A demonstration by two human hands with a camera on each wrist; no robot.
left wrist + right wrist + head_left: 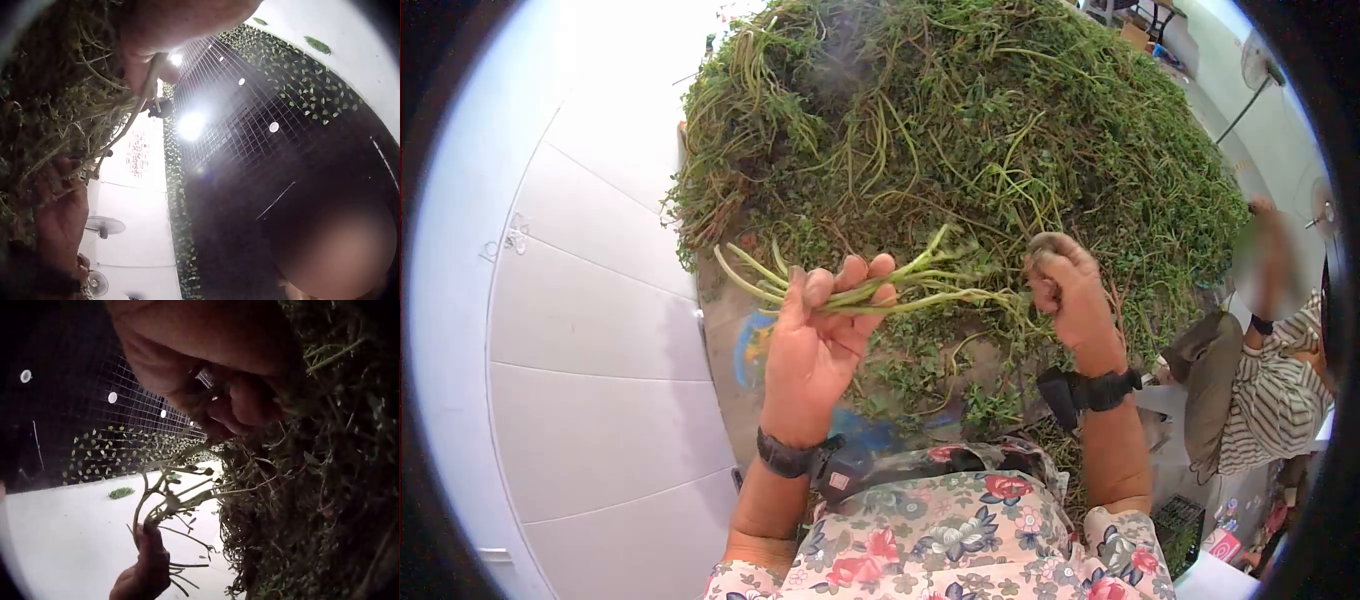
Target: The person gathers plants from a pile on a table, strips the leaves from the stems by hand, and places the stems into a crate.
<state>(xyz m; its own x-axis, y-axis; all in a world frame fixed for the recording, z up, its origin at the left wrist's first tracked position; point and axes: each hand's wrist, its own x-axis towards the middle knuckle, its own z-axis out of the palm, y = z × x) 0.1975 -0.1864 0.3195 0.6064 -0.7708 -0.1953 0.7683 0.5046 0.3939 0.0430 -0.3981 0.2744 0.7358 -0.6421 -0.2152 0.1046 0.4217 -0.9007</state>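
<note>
My left hand [820,325] grips a small bunch of long green stems [930,290] between thumb and fingers, their pale cut-looking ends sticking out to the left. From that hand the stems run right toward my right hand [1065,290], whose fingers are curled at their leafy ends. In the right wrist view the right hand [212,381] pinches close above the stems [169,500], and its fingertips are partly in shadow. A big heap of leafy greens [960,130] lies just beyond both hands.
The heap covers most of the table [722,345], with loose sprigs [990,405] near the front. A white wall [600,400] stands at left. At right sits another person in a striped top [1275,400], near a black crate [1178,525] and a fan [1260,65].
</note>
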